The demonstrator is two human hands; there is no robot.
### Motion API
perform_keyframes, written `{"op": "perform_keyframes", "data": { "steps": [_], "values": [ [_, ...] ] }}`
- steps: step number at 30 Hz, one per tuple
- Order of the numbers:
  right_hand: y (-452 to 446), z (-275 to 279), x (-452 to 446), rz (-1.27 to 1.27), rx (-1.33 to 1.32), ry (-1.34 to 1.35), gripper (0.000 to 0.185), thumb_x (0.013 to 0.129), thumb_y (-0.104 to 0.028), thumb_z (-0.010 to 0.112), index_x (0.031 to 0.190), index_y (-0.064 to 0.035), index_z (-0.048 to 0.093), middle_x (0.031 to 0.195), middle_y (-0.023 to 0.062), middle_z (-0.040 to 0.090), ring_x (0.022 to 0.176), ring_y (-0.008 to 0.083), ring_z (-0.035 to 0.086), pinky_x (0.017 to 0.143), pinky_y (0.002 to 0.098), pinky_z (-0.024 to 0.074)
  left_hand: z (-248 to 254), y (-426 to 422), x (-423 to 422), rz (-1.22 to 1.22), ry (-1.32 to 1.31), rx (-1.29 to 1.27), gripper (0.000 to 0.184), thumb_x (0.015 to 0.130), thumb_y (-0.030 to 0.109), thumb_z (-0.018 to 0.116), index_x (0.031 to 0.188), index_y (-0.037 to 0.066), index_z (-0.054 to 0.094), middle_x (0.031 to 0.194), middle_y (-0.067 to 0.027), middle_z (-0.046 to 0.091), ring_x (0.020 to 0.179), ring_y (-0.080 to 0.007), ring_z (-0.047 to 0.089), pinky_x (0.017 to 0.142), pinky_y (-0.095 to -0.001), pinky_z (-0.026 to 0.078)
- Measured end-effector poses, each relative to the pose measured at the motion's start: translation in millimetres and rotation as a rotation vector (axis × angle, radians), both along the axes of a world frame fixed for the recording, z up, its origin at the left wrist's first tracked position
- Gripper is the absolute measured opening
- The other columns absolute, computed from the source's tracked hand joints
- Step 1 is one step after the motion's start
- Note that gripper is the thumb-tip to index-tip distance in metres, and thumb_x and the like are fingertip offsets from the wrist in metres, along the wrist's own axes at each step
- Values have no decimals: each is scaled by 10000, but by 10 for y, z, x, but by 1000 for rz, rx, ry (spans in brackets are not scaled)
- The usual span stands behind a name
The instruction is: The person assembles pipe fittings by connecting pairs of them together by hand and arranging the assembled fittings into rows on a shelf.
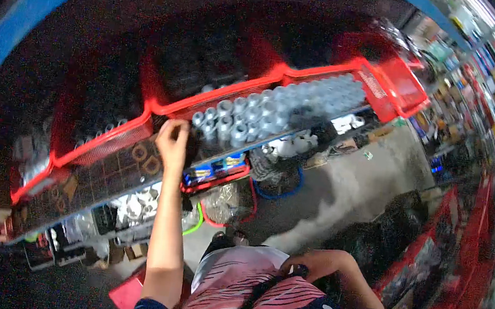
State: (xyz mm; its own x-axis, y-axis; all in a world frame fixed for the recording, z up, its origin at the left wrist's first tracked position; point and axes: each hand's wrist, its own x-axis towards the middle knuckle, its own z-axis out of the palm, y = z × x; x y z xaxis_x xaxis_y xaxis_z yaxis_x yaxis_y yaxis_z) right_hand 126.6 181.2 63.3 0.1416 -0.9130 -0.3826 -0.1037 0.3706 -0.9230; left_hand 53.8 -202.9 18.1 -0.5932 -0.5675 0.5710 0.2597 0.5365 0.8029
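Observation:
My left hand (172, 139) reaches up to the shelf, its thumb and fingers curled together at the front rim of a red plastic basket (152, 106). Anything inside that pinch is too small to make out. Just right of it stand rows of grey, hollow plastic pieces that look like pipe fittings (239, 131). To its left, a few tan ring-shaped pieces (140, 153) lie on the wire mesh shelf (105, 167). My right hand (311, 263) is bent in at my waist against the striped shirt (268, 282), fingers curled by a small dark thing I cannot identify.
More red baskets (397, 87) line the shelf to the right. Beneath it hang or stand bins with white fittings (134, 205), blue packets (217, 169) and clear bags (229, 202). Grey floor (355, 187) shows at right, before another stocked shelf (485, 104).

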Motion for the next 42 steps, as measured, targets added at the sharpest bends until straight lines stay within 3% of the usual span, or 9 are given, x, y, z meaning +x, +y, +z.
{"op": "perform_keyframes", "data": {
  "steps": [10, 12, 18, 22, 24, 28, 29, 34, 42],
  "values": [
    [181, -98, 463, -390, -50, 455, 299, 691, -122, 602, 988, -95, 615, 914, 102, 617, 860, 316, 566, 711, 412, 451, 363, 697, 901, -92, 23, 89, 75, 746, 44, 529, 718, -24, 515, 769, -87, 523, 736, -182, 485, 692, -271, 388],
    [172, -138, 524, -466, -51, 649, 229, 730, -129, 594, 940, -37, 605, 892, 134, 607, 796, 320, 570, 676, 394, 449, 302, 741, 982, -134, -9, 128, 68, 724, 45, 538, 713, -22, 530, 770, -98, 525, 723, -175, 482, 653, -263, 389],
    [322, -98, 368, -495, 16, 785, 251, 718, -140, 606, 957, -64, 620, 837, 124, 619, 750, 296, 583, 645, 377, 457, 437, 1038, 874, -308, -21, 149, 70, 707, 39, 557, 730, -26, 570, 782, -103, 543, 731, -187, 509, 675, -268, 393],
    [657, -101, -94, -371, -51, 595, 302, 709, -131, 614, 1005, -73, 613, 845, 133, 627, 739, 284, 595, 649, 355, 464, 484, 1428, 577, -395, 28, 134, 63, 684, 35, 573, 723, -15, 573, 742, -97, 558, 706, -193, 527, 654, -273, 409],
    [870, -61, -373, -302, 54, 301, 311, 698, -123, 619, 1005, -72, 617, 857, 142, 632, 729, 283, 602, 655, 352, 466, 491, 1687, 379, -394, 36, 100, 63, 682, 41, 585, 717, -10, 573, 739, -95, 561, 702, -195, 532, 659, -273, 412],
    [1609, -275, -866, -266, 9, 384, 349, 655, -115, 634, 1002, -140, 630, 817, 137, 625, 725, 302, 604, 628, 393, 472, 580, 2411, -107, -418, 27, 29, 42, 688, 21, 587, 711, -10, 572, 740, -94, 568, 694, -195, 540, 651, -283, 422],
    [1753, -116, -982, -263, -7, 549, 339, 651, -101, 613, 986, -153, 634, 782, 132, 625, 704, 315, 602, 605, 406, 468, 591, 2643, -230, -431, 6, 110, 32, 690, 11, 585, 710, -12, 572, 737, -95, 576, 692, -195, 543, 650, -288, 424],
    [2480, -220, -1466, -271, -61, 550, 340, 646, -90, 596, 977, -160, 634, 775, 136, 624, 703, 325, 598, 590, 417, 464, 811, 3514, -820, -583, -18, -77, 64, 680, 2, 620, 740, -5, 601, 754, -104, 592, 695, -217, 576, 644, -294, 455],
    [2881, -19, -1819, -349, -8, 513, 310, 645, -135, 628, 955, -145, 638, 825, 119, 631, 746, 311, 599, 651, 401, 475, 847, 3974, -1166, -659, -45, 25, 54, 691, -4, 621, 740, -14, 601, 756, -114, 594, 689, -224, 583, 629, -288, 460]
  ]
}}
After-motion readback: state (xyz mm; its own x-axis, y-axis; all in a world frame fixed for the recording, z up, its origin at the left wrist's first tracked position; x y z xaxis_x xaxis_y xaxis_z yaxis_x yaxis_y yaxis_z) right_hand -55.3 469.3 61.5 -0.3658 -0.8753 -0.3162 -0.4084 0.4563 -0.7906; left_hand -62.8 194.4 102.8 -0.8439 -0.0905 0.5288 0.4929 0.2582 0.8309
